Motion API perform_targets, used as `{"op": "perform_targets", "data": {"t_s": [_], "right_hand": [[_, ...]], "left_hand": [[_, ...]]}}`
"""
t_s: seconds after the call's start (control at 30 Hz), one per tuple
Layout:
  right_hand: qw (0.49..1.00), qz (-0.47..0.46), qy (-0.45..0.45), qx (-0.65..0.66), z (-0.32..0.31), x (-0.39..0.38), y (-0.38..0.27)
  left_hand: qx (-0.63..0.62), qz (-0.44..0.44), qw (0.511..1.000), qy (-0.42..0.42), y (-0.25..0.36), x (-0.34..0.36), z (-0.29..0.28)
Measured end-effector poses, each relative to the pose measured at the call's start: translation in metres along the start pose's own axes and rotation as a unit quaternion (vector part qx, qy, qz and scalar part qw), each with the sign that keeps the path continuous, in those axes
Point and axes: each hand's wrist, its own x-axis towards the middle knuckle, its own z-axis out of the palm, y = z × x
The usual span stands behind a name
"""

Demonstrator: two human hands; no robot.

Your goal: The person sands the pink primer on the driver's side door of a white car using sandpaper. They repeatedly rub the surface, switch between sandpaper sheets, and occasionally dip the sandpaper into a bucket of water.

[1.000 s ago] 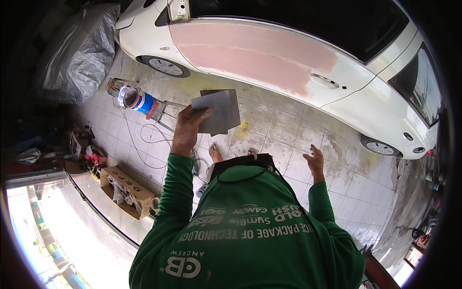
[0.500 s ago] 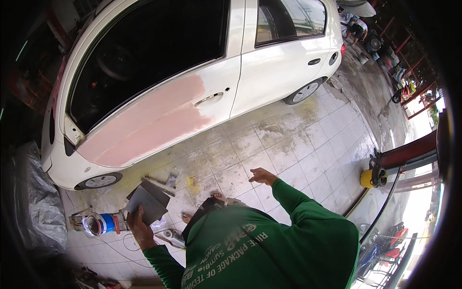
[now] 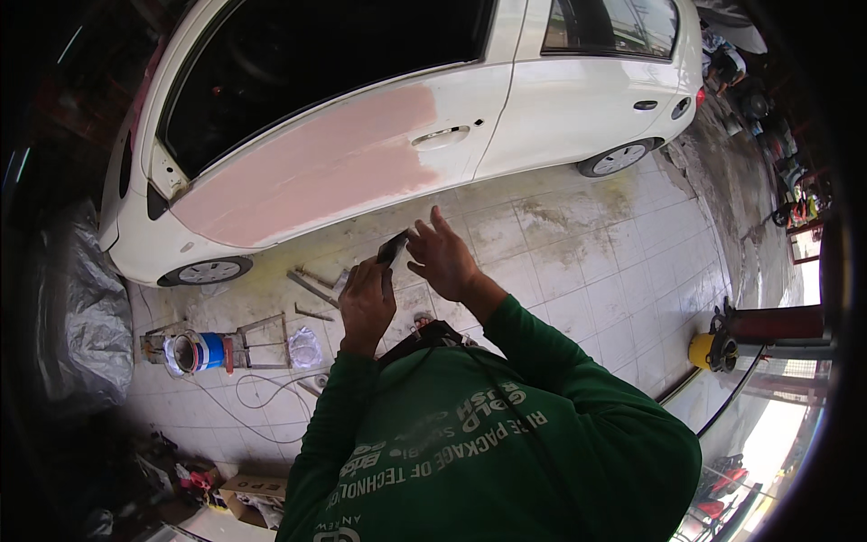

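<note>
**dark flat piece held above the tiled floor**

In the head view, the person's left hand has its fingers clamped on the dark flat piece, which is seen almost from its edge, tilted, in front of the body. Whether it is one sheet or several, one cannot tell. The right hand is just beside its far end; its fingers are spread apart, with the index finger pointing outward. It is not clear whether a fingertip touches the piece.

For good handling, the left grip should probably be firm but not bending, because the piece looks thin. The right fingers would better meet the flat face softly and stay away from the edge, which may be sharp.

Beyond the hands stands a white car, with a pink area on its door. To the left, a blue can lies well apart from both hands.
</note>
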Motion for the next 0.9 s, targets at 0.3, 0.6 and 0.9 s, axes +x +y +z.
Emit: {"op": "perform_targets", "data": {"t_s": [0.3,0.6,0.9], "right_hand": [[0.912,-0.192,0.148,-0.330,-0.050,-0.016,-0.008],[0.956,-0.061,-0.034,-0.286,0.032,0.003,-0.012],[0.942,0.000,-0.120,-0.313,0.064,0.031,0.012]], "left_hand": [[-0.257,-0.362,0.894,-0.056,-0.060,-0.037,-0.073],[-0.629,-0.389,0.667,0.094,-0.079,-0.060,-0.098],[-0.601,-0.408,0.686,0.049,-0.062,-0.054,-0.110]]}}
